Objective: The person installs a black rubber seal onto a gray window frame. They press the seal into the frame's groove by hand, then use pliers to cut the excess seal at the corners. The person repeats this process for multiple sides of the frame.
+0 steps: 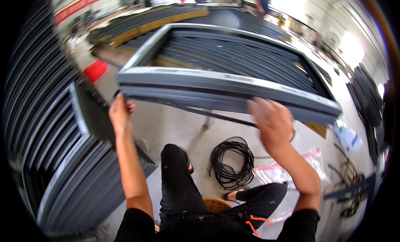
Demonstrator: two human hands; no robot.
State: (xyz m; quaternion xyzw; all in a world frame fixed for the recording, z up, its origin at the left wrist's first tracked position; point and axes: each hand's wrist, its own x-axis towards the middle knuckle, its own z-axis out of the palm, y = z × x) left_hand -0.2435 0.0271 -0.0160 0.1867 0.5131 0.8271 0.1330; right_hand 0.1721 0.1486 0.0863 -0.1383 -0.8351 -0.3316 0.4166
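A grey metal frame [175,79], rectangular with pale protective film on its face, lies across the supports before me, its near side toward me. Along that side runs a thin black rubber strip [216,115], which sags below the profile in the middle. My left hand [121,112] is closed in a pinch at the frame's near left corner, where the strip's end seems to be; the fingertips partly hide it. My right hand [273,123], blurred by motion, is curled around the strip close to the right part of the near side.
A coil of black strip [232,163] lies on the floor beside a clear plastic bag [291,169]. Many dark frames [62,167] stack at my left. Between my legs is a yellow round stool [216,205]. Long dark profiles [250,23] lie beyond; a person [262,2] stands far back.
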